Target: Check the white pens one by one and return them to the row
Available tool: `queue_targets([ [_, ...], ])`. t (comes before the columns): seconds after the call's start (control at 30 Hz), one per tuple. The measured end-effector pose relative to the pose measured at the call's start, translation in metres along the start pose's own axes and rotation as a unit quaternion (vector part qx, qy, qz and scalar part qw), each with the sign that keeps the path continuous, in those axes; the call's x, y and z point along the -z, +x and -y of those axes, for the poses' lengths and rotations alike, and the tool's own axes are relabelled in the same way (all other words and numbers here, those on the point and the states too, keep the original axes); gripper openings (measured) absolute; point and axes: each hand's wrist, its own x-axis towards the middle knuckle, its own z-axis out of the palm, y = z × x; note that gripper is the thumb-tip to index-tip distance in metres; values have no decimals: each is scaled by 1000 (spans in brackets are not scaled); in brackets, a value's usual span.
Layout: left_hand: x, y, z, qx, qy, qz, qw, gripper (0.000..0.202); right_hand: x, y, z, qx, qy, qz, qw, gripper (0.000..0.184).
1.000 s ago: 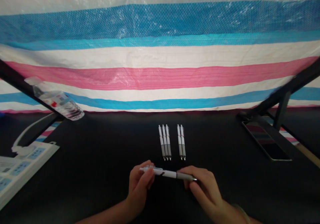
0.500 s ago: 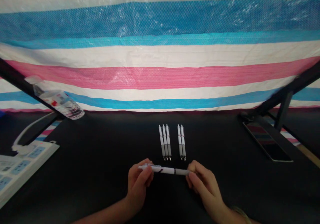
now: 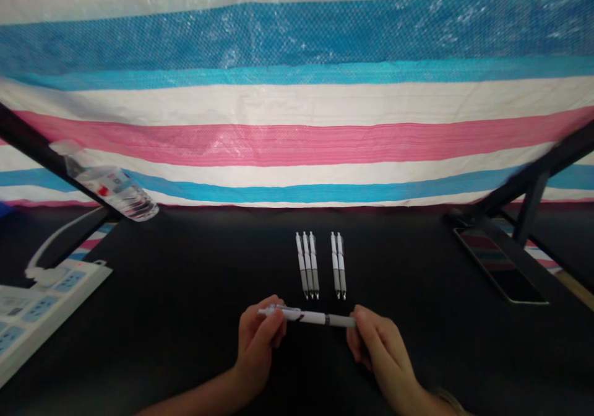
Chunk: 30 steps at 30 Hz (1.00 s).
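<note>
A white pen (image 3: 312, 317) with a grey grip is held level above the black table (image 3: 195, 267). My left hand (image 3: 260, 335) pinches its clip end between thumb and fingers. At the grey tip end, my right hand (image 3: 380, 345) is closed on the pen, its fingers covering the point. Beyond my hands lie similar white and grey pens in two groups: three side by side (image 3: 308, 264) on the left and two (image 3: 338, 265) to their right, all with tips toward me.
A white power strip (image 3: 55, 304) with a plugged-in cable sits at the left edge. Behind it a clear plastic bottle (image 3: 123, 193) leans by a black bar. On the right lies a dark phone (image 3: 501, 267). A striped plastic sheet (image 3: 297, 143) hangs along the back.
My right thumb and fingers have shifted on the pen's tip end, the thumb now straighter along it. My left hand keeps its hold; the pens on the table have not moved.
</note>
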Motion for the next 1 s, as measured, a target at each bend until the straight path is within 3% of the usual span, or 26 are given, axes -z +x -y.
queue_targets([
  [0.13,0,0,-2,-6,-9,5,1000,40,0,-1,2,14,46,-4,999,44],
  [0.3,-2,0,-5,1,2,8,1000,41,-3,2,4,-31,59,-15,998,52],
  [0.47,-1,4,-6,8,20,-19,1000,42,-3,7,2,-23,173,-34,984,34],
  [0.73,-1,9,-9,-1,-12,-36,999,37,9,8,-6,37,271,-162,948,10],
  [0.9,-2,8,-12,-1,-13,-47,999,38,9,7,-6,53,271,-208,938,8],
  [1.0,-2,7,-13,-1,-13,-36,999,39,9,7,-7,57,267,-204,940,9],
])
